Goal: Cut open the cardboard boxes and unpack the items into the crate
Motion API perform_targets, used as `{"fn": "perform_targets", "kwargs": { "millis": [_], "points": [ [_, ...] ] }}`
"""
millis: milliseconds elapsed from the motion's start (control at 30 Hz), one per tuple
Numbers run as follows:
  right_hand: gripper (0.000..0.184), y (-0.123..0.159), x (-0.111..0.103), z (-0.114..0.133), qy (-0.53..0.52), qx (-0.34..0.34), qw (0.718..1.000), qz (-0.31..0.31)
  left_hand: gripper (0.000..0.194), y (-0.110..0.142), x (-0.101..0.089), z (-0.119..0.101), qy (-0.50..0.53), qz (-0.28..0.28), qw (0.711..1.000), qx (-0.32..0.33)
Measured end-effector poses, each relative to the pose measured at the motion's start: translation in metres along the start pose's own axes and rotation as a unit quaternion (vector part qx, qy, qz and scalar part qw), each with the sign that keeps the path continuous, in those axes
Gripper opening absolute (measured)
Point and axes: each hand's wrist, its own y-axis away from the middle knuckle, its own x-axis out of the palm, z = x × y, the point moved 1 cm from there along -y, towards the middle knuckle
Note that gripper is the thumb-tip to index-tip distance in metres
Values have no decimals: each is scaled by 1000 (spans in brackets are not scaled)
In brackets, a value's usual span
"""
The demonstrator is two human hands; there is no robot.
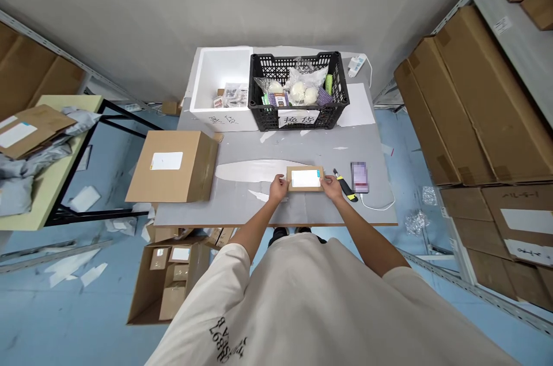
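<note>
A small brown cardboard box (305, 188) with a white label on top lies at the near middle of the grey table (242, 204). My left hand (279, 188) grips its left end, fingers closed on the edge. At the opposite end, my right hand (331, 187) pinches the right edge. Just right of that hand lies a yellow and black utility knife (345, 185). Beyond the knife is a phone (360, 177) with a white cable attached.
A large carton (164, 167) stands at the table's left. Behind are a white foam box (222, 119) and a black crate (298, 123) of bagged goods. An open carton (142, 291) of small boxes sits on the floor. Shelves of cartons (484, 95) line the right.
</note>
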Motion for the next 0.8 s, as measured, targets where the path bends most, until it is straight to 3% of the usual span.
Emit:
{"fn": "perform_targets", "kwargs": {
  "millis": [300, 500, 667, 800],
  "points": [
    [56, -10, 0, -1, -26, -37, 999, -18, 53, -18, 7, 13, 34, 11, 999, 30],
    [67, -13, 5, 16, -125, -61, 990, 6, 72, -22, 8, -5, 98, 48, 994, 29],
    [61, -13, -4, 26, -135, -79, 986, -56, 56, -20, 6, -23, 112, -14, 993, 48],
    [53, -14, -6, 16, -93, -50, 993, -44, 40, -19, 10, -18, 75, -21, 996, 41]
  ]
}}
